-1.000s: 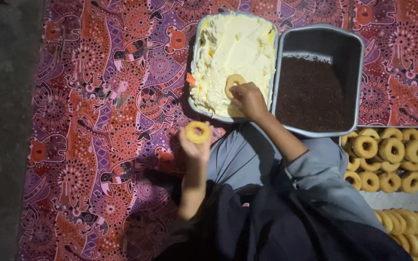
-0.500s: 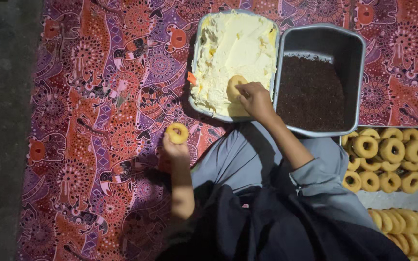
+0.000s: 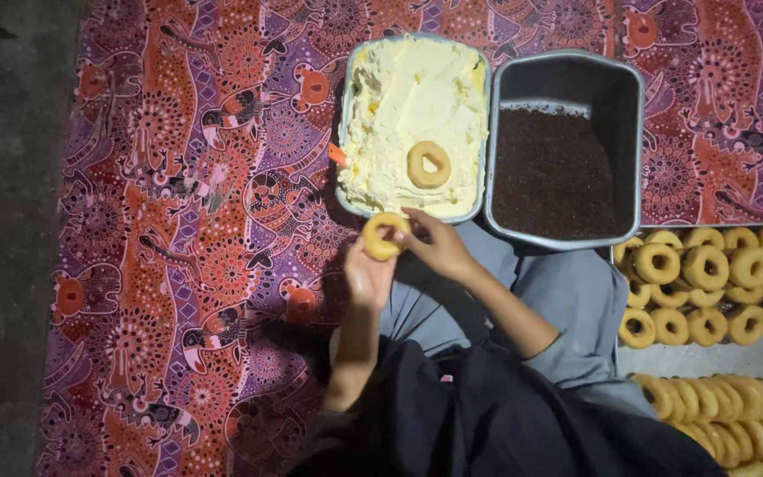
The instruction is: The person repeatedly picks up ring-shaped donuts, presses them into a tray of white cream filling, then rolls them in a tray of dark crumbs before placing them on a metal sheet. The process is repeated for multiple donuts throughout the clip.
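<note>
From my feed, both hands meet just above the lap: left hand (image 3: 368, 278) and right hand (image 3: 439, 247) pinch one donut (image 3: 385, 235) between them. Beyond it, another ring (image 3: 428, 164) lies on the cream in the tub (image 3: 346, 106), sprinkles tin (image 3: 633, 132) right beside.

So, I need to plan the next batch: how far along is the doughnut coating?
Done: nothing shows as finished; one doughnut lies in the cream tray. In hand: the left hand and right hand hold another doughnut at the tray's near edge. Left: the plain doughnuts at the right are uncoated, and the sprinkle tray holds none.
</note>
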